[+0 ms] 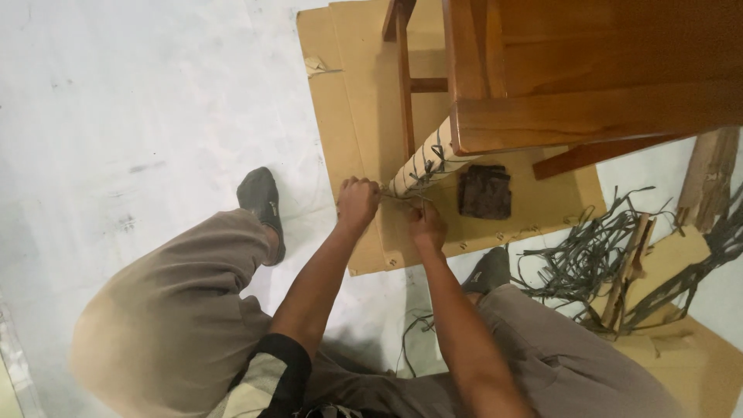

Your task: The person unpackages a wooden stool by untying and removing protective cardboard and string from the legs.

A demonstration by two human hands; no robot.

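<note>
Left hand (pixel 357 203) is clenched around a thin dark strip (pixel 422 176) at the wrapped chair rail (pixel 422 159), right hand (pixel 427 226) pinching it just below. Strip looks light, bendy, probably slick, so grab close to the rail.

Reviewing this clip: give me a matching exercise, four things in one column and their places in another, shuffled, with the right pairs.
Things:
1. left hand
2. dark square block
3. pile of dark strips
4. wooden chair

Places:
A. on the pale floor, right of the person's knee
B. standing on the cardboard sheet
C. closed at the end of the wrapped rail
D. lying on the cardboard under the chair

Pairs: 1-C, 2-D, 3-A, 4-B
</note>
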